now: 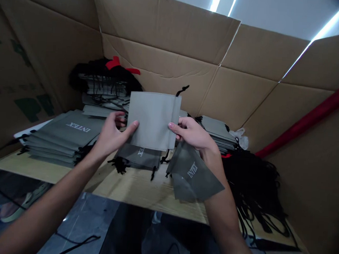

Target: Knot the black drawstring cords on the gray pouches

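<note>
Raised over the bench is a light grey drawstring pouch (152,120), its plain face toward me. Knotted black cord ends stick out at its top right and bottom right corners. My right hand (190,132) pinches the pouch's right edge, thumb in front. At the left edge, my left hand (116,130) has its thumb on the front face and its other fingers curled behind, partly hidden. Below my right hand, darker grey pouches (195,174) lettered INTEX hang or lean against my wrist; what bears them is unclear. More INTEX pouches (139,155) lie on the bench beneath.
A stack of grey INTEX pouches (63,136) sits on the left of the wooden bench (121,187). Behind it rise more pouches topped by black cords (104,70). On the right are another stack (217,131) and a heap of black cords (251,184). Cardboard walls (173,62) enclose the bench.
</note>
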Demonstrator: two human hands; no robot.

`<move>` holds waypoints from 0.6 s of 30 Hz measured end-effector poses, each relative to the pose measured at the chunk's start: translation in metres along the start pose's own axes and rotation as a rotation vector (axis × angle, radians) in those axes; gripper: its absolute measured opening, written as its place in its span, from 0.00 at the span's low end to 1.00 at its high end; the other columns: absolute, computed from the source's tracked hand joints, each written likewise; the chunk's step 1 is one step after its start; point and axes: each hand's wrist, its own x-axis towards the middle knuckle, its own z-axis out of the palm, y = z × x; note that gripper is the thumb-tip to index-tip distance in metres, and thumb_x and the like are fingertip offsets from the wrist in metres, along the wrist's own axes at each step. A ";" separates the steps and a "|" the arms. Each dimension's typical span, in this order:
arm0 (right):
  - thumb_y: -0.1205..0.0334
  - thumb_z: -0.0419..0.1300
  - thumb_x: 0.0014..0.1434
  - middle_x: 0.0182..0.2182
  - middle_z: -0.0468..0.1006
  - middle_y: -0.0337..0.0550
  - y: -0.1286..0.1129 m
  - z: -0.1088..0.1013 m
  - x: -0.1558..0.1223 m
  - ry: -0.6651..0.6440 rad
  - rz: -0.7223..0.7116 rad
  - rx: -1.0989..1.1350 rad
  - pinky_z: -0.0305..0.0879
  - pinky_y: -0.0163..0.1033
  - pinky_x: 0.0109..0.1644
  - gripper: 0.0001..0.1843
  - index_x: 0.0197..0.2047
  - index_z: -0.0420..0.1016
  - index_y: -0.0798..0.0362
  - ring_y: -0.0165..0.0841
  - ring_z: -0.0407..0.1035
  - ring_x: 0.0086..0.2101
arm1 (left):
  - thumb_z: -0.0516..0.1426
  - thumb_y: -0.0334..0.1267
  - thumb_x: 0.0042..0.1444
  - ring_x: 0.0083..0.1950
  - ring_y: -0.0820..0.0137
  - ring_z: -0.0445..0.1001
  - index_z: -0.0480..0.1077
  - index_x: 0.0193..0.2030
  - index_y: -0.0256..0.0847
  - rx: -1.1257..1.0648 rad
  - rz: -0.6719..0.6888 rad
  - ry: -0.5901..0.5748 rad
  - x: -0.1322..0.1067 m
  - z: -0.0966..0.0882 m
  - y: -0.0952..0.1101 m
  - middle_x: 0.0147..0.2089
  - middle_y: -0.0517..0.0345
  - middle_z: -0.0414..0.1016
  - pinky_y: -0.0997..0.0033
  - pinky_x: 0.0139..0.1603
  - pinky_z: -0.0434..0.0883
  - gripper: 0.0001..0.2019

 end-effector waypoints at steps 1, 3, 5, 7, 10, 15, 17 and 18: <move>0.47 0.59 0.78 0.24 0.69 0.35 0.003 -0.002 0.001 -0.016 0.040 0.017 0.57 0.33 0.30 0.24 0.32 0.67 0.51 0.28 0.61 0.25 | 0.71 0.69 0.49 0.42 0.59 0.78 0.76 0.51 0.41 -0.015 -0.048 -0.084 0.003 -0.004 -0.006 0.46 0.47 0.81 0.67 0.34 0.71 0.36; 0.48 0.56 0.80 0.22 0.69 0.35 0.007 -0.001 0.004 -0.033 0.118 0.029 0.55 0.33 0.27 0.24 0.31 0.65 0.50 0.28 0.60 0.23 | 0.69 0.73 0.47 0.33 0.63 0.74 0.77 0.41 0.40 -0.037 -0.115 -0.232 0.007 -0.011 -0.015 0.37 0.49 0.80 0.67 0.29 0.67 0.35; 0.50 0.56 0.80 0.20 0.69 0.35 0.011 0.004 0.008 -0.040 0.179 0.012 0.53 0.33 0.25 0.25 0.29 0.64 0.49 0.27 0.59 0.20 | 0.70 0.72 0.46 0.27 0.67 0.69 0.77 0.34 0.41 -0.035 -0.141 -0.313 0.010 -0.014 -0.018 0.30 0.54 0.77 0.69 0.26 0.63 0.32; 0.54 0.60 0.78 0.19 0.69 0.35 0.017 0.010 0.014 -0.041 0.213 -0.021 0.52 0.33 0.24 0.25 0.27 0.65 0.50 0.27 0.58 0.19 | 0.72 0.68 0.46 0.24 0.71 0.62 0.76 0.30 0.41 -0.007 -0.145 -0.339 0.011 -0.016 -0.020 0.24 0.58 0.71 0.71 0.24 0.56 0.29; 0.62 0.67 0.70 0.19 0.72 0.36 0.028 0.019 0.025 -0.053 0.228 -0.078 0.55 0.33 0.26 0.21 0.25 0.70 0.52 0.28 0.62 0.21 | 0.73 0.63 0.46 0.22 0.73 0.56 0.74 0.26 0.42 0.043 -0.134 -0.321 0.015 -0.014 -0.024 0.19 0.62 0.65 0.72 0.24 0.51 0.26; 0.62 0.66 0.68 0.15 0.67 0.33 0.037 0.022 0.031 -0.035 0.213 -0.142 0.49 0.35 0.27 0.22 0.22 0.70 0.52 0.27 0.56 0.20 | 0.72 0.58 0.47 0.25 0.73 0.57 0.74 0.25 0.41 0.071 -0.038 -0.280 0.019 -0.009 -0.026 0.21 0.62 0.66 0.72 0.27 0.53 0.22; 0.60 0.65 0.68 0.17 0.70 0.33 0.031 0.016 0.026 -0.013 0.174 -0.124 0.48 0.36 0.27 0.19 0.25 0.71 0.52 0.27 0.56 0.21 | 0.72 0.56 0.49 0.26 0.73 0.57 0.76 0.27 0.41 0.063 0.022 -0.243 0.019 -0.012 -0.022 0.23 0.62 0.66 0.72 0.28 0.53 0.20; 0.59 0.65 0.68 0.19 0.73 0.34 0.026 0.011 0.021 -0.008 0.151 -0.108 0.48 0.36 0.27 0.16 0.28 0.72 0.52 0.27 0.57 0.21 | 0.72 0.55 0.50 0.26 0.73 0.57 0.77 0.29 0.41 0.052 0.046 -0.223 0.019 -0.015 -0.019 0.23 0.62 0.66 0.71 0.28 0.53 0.19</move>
